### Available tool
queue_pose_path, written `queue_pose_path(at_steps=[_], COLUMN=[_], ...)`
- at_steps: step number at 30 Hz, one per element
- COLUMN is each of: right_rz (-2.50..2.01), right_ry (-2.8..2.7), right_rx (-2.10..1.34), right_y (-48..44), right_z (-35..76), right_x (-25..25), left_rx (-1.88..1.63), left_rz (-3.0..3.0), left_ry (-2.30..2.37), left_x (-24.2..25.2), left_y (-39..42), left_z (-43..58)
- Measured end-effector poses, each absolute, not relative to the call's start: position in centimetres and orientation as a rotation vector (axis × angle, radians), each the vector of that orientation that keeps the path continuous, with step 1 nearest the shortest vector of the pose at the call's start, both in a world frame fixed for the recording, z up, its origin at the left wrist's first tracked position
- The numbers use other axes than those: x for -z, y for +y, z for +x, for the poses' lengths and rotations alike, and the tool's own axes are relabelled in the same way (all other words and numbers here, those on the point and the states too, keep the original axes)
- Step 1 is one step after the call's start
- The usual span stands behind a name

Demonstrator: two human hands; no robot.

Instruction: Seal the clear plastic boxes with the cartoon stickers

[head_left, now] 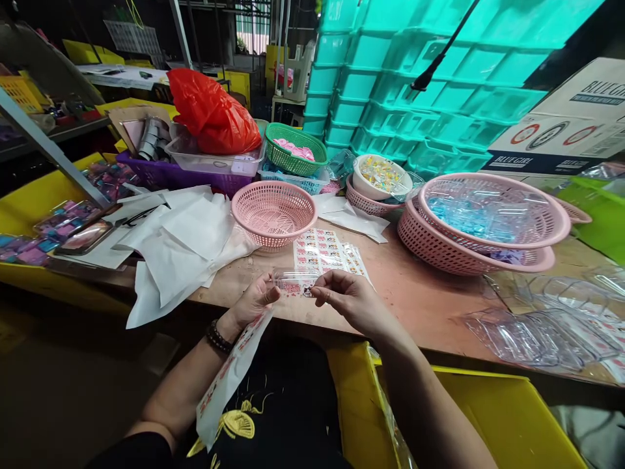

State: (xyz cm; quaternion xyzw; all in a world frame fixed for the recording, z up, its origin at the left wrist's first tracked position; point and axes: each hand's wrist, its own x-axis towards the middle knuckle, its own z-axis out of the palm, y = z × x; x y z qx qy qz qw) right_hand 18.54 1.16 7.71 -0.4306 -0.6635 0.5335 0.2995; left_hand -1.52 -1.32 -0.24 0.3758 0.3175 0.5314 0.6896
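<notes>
My left hand (254, 301) is closed, gripping one end of a small clear plastic piece (280, 279). A strip of sticker sheet (233, 368) with red and pink prints hangs below that hand. Opposite it, my right hand (344, 294) pinches thumb against forefinger at the right end of the clear piece, touching a small printed sticker (306, 290). Whether the sticker lies fully flat on the plastic I cannot tell. Just beyond my hands, more sticker sheets (317, 247) lie on the wooden table (390, 286).
A pink basket (274, 212) stands ahead, with white backing papers (190, 228) left of it. To the right are pink baskets (493, 215) of blue plastic pieces and clear plastic shells (541, 332). Teal crates (381, 91) rise behind; a yellow bin (478, 410) is below the table edge.
</notes>
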Motion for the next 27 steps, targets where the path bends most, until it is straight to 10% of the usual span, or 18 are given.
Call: queue_pose_path(at_steps=[17, 27], right_rz=[-1.273, -1.744], right_ry=[-1.819, -1.838], right_rx=[-1.373, -0.475], right_y=[1.2, -1.2], right_z=[18.1, 17.6], right_x=[-7.4, -5.5], left_rx=[-1.199, -1.216], left_rz=[0.829, 0.876], left_ry=[0.647, 0.888], left_x=[2.0, 1.9], left_y=[-1.1, -1.5], left_z=[-1.8, -1.5])
